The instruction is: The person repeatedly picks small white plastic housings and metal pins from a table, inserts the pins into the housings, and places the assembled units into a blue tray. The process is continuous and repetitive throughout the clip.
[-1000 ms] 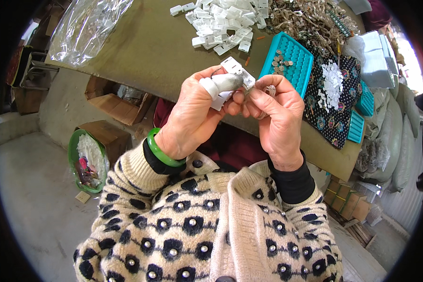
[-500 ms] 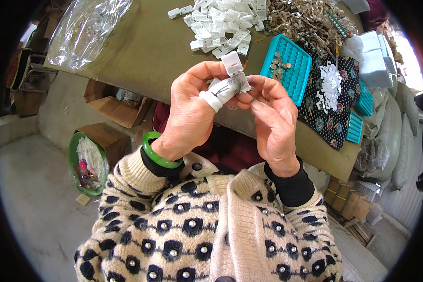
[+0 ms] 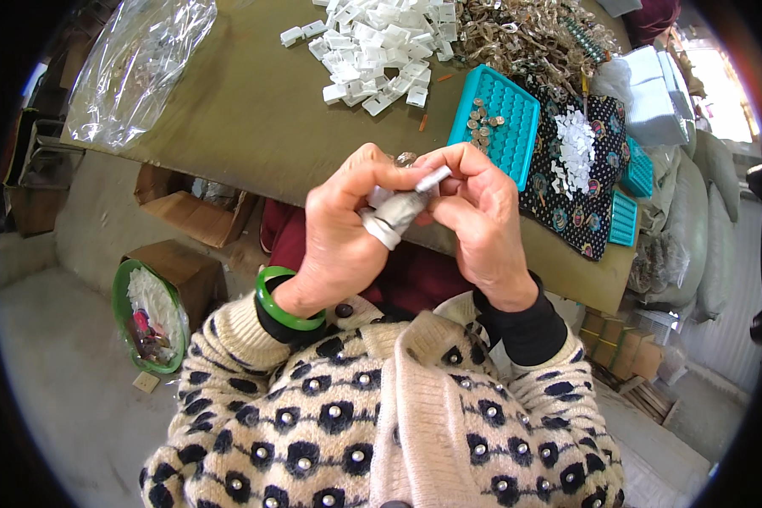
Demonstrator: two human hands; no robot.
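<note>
White piece point(image 3: 433, 179), long axis eight-to-two o'clock, gripped by fingers of left hand point(image 3: 347, 216) at its eight o'clock, right hand point(image 3: 489, 224) at four; neither nearer.

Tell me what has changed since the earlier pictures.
The white plastic piece, raised above the fingers half a second ago, has come down toward the person and now shows nearly edge-on. It sits in the fingers of the left hand, the right hand's against it. Nothing was visibly let go. The white pile and turquoise tray stayed put; only the view shifted.
</note>
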